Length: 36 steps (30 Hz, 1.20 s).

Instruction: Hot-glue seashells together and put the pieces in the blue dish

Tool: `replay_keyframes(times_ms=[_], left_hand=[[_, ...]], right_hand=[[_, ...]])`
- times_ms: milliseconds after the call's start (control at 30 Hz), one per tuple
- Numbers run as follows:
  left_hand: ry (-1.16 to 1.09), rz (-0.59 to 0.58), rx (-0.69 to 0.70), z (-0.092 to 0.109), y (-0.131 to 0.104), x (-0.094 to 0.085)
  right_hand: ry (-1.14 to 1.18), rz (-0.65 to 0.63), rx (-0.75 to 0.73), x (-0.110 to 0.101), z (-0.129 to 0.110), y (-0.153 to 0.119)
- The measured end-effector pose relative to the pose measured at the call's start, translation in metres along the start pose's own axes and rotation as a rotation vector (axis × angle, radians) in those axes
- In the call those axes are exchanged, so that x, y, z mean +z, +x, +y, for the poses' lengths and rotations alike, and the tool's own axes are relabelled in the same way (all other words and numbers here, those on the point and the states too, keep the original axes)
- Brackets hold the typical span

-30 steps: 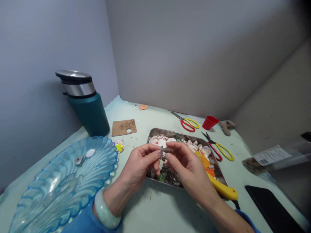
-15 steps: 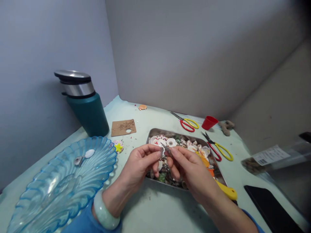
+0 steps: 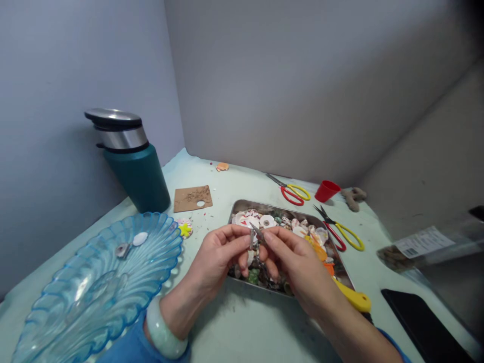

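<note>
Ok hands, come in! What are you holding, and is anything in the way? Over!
Left hand: pinching small grey piece. Right hand: gripping pointed piece. Metal tray beneath both; nothing visibly blocking either hand.

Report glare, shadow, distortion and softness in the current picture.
Head view: bright glare on the blue dish; head view: soft-edged shadow on the table; head view: teal bottle leans, likely wide-angle distortion; head view: upper right corner falls into dark blur; head view: small pointed piece in the right hand too soft to identify.
</note>
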<state>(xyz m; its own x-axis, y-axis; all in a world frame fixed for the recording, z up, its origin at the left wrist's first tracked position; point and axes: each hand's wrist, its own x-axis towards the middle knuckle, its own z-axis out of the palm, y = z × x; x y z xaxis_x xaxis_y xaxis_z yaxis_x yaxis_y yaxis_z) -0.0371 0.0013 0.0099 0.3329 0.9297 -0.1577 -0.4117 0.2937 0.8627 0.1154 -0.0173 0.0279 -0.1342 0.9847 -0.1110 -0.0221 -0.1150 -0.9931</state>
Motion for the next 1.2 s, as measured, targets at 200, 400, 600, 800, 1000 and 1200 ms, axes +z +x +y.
replay_keyframes(times_ms=[200,400,600,800,1000,1200], left_hand=[[-0.007,-0.006,0.008,-0.001,-0.001,0.0],[-0.06,0.009,0.024,0.001,-0.001,-0.003],[-0.091,-0.014,0.046,0.001,0.0,-0.006],[-0.084,-0.03,0.054,0.001,0.001,-0.005],[-0.094,-0.033,0.051,0.002,0.001,-0.005],[-0.097,-0.026,0.069,0.003,0.0,-0.007]], right_hand=[[-0.411,0.106,-0.246,-0.006,-0.003,-0.002],[-1.303,0.212,-0.363,-0.028,-0.007,0.004],[-1.591,0.137,-0.263,-0.025,-0.002,0.015],[-1.626,0.291,-0.191,-0.053,-0.008,-0.012],[-1.646,0.295,0.039,-0.081,0.007,-0.043],[-1.525,0.133,0.025,-0.091,0.016,-0.048]])
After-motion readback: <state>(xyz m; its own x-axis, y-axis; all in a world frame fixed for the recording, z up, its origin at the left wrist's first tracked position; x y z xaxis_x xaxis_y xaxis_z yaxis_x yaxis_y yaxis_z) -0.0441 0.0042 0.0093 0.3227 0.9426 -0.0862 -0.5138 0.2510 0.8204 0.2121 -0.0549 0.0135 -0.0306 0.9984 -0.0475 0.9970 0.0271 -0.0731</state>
